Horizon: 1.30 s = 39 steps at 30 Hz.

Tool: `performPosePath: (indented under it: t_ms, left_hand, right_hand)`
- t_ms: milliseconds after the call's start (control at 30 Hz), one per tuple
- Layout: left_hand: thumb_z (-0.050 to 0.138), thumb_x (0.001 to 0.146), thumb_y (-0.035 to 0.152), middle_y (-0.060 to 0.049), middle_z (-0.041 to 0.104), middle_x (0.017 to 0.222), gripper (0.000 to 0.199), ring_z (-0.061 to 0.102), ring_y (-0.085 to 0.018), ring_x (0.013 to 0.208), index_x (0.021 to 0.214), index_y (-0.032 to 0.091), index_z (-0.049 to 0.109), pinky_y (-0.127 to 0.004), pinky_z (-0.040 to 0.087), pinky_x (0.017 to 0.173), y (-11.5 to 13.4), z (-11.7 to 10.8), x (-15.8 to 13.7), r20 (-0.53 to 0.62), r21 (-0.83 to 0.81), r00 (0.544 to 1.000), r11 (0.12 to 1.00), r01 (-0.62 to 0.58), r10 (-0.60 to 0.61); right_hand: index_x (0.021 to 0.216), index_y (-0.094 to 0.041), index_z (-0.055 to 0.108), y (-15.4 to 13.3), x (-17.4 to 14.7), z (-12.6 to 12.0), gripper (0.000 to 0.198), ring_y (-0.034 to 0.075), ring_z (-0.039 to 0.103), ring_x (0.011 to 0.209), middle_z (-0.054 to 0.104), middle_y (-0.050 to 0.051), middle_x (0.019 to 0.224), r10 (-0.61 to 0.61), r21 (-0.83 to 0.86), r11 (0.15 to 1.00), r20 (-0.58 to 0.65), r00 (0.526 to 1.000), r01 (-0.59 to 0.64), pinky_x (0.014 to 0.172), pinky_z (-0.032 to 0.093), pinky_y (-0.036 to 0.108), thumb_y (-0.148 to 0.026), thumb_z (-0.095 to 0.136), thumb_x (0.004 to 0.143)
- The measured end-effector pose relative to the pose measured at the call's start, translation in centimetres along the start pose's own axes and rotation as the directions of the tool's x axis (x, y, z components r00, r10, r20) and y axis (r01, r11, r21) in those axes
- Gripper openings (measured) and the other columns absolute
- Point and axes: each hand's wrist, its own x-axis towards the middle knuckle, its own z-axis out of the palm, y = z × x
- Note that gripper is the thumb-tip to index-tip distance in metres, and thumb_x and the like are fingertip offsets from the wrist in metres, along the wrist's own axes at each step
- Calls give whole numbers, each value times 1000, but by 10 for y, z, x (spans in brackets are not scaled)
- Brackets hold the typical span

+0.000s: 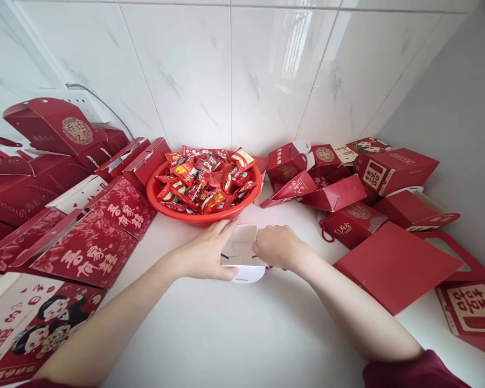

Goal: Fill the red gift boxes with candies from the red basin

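Between my hands is a small open paper gift box [244, 245], its pale inside facing up and a white rounded flap pointing toward me. My left hand [216, 250] grips the box's left side, thumb near the front and fingers along the far edge. On the right side, my right hand [278, 245] is closed with its fingers curled over the box wall. No sweets show inside the box. Just beyond it stands a red plastic basin [204, 216] heaped with wrapped sweets [210, 180].
Red gift bags [89, 248] with white lettering stand at the left, beside a bag with cartoon figures [56, 323]. Folded red boxes [335, 191] crowd the right, near a flat red card [396, 264]. A tiled wall [198, 70] closes off the back.
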Motion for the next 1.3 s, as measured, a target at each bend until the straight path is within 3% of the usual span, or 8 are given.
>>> performPosePath:
  t_ms: [133, 233, 400, 600, 700, 867, 1000, 1300]
  left_hand:
    - [73, 71, 37, -15, 21, 158, 103, 21, -38, 146, 156, 24, 16, -54, 24, 118, -32, 32, 15, -251, -225, 940, 931, -288, 230]
    - [80, 66, 45, -18, 24, 154, 112, 32, -40, 140, 155, 22, 16, -57, 29, 114, -45, 63, 22, -503, -417, 841, 797, -437, 198]
    - [87, 61, 34, -20, 22, 156, 130, 34, -40, 139, 155, 27, -2, -59, 34, 111, -44, 83, 20, -438, -623, 887, 662, -416, 145]
    - [83, 64, 25, -14, 42, 145, 118, 44, -37, 133, 154, 34, 8, -62, 37, 107, -37, 75, 18, -432, -669, 895, 626, -401, 111]
    - [82, 66, 29, -13, 43, 145, 108, 45, -39, 131, 153, 35, 17, -62, 42, 103, -37, 73, 18, -421, -688, 900, 607, -398, 114]
    - [85, 62, 45, -16, 38, 148, 108, 41, -41, 134, 150, 29, 24, -59, 38, 107, -47, 74, 18, -446, -631, 886, 656, -414, 130]
    - [82, 61, 49, -17, 40, 140, 107, 45, -40, 129, 148, 24, 25, -57, 38, 107, -51, 72, 17, -476, -477, 862, 774, -417, 172]
    - [76, 64, 45, -16, 41, 137, 102, 49, -38, 125, 148, 26, 22, -56, 42, 103, -52, 74, 16, -484, -465, 862, 789, -401, 153]
  right_hand:
    - [94, -9, 73, 6, 6, -1, 35, 27, 71, 76, 73, 16, 76, 70, 39, 997, -37, 997, -69, 69, 46, 33, -14, 38, 92]
    - [85, -10, 74, 11, 8, -4, 38, 21, 67, 59, 72, 13, 70, 74, 86, 994, -16, 997, -72, 66, 46, 30, -16, 37, 93]
    - [75, -10, 72, 16, 9, -1, 38, 17, 61, 47, 73, 11, 67, 7, 122, 993, -2, 1000, -7, 62, 44, 29, -15, 38, 92]
    - [57, -15, 65, 34, 2, -9, 59, 17, 60, 49, 65, 7, 52, -15, 156, 988, -48, 999, 22, 63, 42, 30, -39, 31, 99]
    - [60, -17, 64, 48, -9, -32, 62, 17, 62, 54, 67, 6, 57, 53, 269, 963, -192, 980, 1, 60, 41, 28, -53, 31, 98]
    - [85, -19, 70, 50, -5, -64, 40, 18, 65, 75, 72, 6, 85, 13, 307, 937, -508, 861, 167, 64, 41, 25, -42, 40, 99]
    - [99, -18, 71, 45, 25, -65, 32, 18, 63, 86, 68, 9, 100, -8, 233, 951, -635, 772, 202, 74, 43, 25, -31, 42, 100]
    - [99, -19, 76, 53, 77, -54, 44, 26, 54, 113, 60, 13, 115, -43, 156, 973, -597, 801, 168, 99, 39, 40, -40, 37, 102]
